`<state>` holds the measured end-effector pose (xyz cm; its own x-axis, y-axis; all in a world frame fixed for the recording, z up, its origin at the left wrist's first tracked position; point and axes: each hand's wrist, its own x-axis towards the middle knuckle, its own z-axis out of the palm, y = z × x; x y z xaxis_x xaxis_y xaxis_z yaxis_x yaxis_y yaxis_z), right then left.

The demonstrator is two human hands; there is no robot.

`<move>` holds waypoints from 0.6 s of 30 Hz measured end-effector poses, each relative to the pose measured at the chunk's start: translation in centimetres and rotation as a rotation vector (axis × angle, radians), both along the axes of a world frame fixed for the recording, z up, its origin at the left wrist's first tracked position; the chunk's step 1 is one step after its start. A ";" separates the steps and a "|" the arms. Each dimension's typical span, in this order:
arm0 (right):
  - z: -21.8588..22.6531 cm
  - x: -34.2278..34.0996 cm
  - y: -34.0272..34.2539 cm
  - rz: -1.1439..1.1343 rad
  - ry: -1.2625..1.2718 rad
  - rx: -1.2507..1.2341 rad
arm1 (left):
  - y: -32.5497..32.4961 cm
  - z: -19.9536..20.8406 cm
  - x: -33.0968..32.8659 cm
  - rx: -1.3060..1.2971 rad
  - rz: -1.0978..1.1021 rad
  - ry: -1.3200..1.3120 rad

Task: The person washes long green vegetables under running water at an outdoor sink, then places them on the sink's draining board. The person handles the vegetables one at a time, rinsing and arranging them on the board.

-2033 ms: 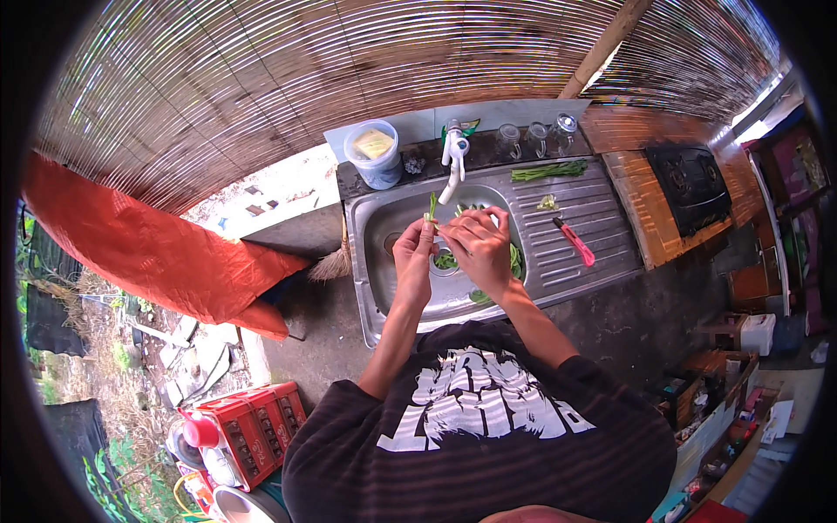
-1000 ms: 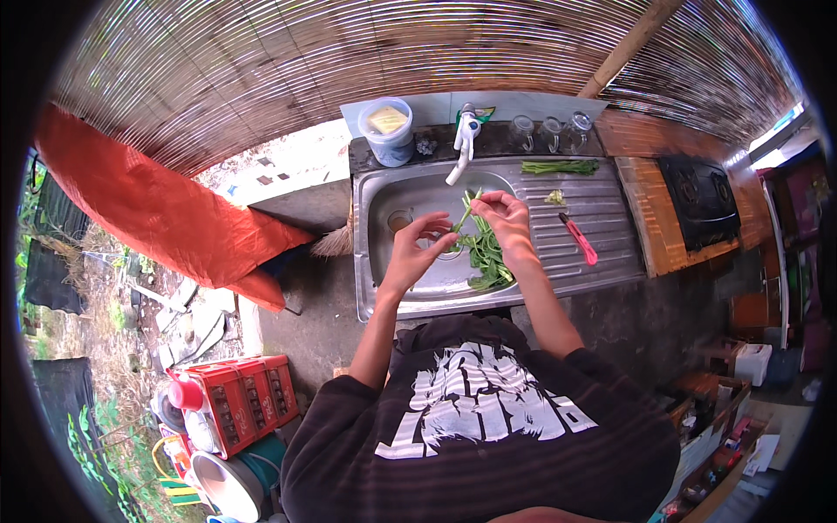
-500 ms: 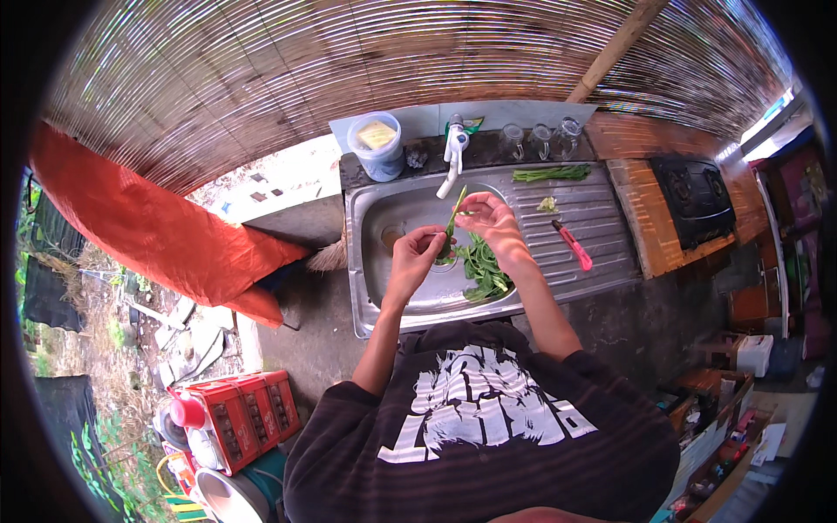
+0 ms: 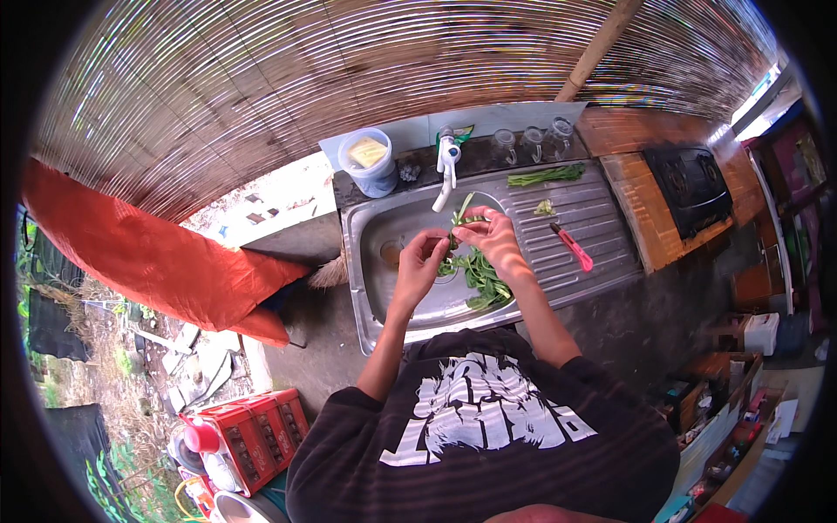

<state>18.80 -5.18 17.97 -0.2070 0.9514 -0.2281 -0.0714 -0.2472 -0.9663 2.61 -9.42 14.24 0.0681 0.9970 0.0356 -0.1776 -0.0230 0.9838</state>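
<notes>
Above the metal sink [image 4: 364,307], both hands are closed round one leafy green vegetable sprig [image 4: 465,207]. My left hand [image 4: 422,263] pinches its lower part, and my right hand [image 4: 494,247] grips it further up, the fingertips almost meeting. Beneath them a heap of green leaves [image 4: 485,283] lies in the basin, partly hidden by my right wrist. On the ridged drainboard to the right are a pink-handled knife [image 4: 575,250], a small pile of pale green scraps [image 4: 544,207] and a bundle of green stems [image 4: 547,175].
A white tap [image 4: 448,159] stands behind the basin, with a clear plastic tub [image 4: 370,166] to its left and glass mugs [image 4: 534,143] to its right. A black stove [image 4: 689,189] sits on the wooden counter. Red crates [image 4: 261,436] stand at lower left.
My right hand has come down and closer to my left, and its fingers now close on the sprig. The whole view has tilted slightly.
</notes>
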 end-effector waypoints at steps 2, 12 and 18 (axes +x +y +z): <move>-0.1 0.0 0.1 -0.015 -0.052 0.000 | 0.0 -0.4 0.2 0.012 0.018 0.068; -1.2 -0.7 0.6 0.001 -0.077 0.097 | 0.6 0.8 0.0 -0.042 0.085 0.171; 0.1 -1.2 1.0 0.090 -0.113 0.132 | 0.6 0.6 -0.9 -0.095 0.081 -0.051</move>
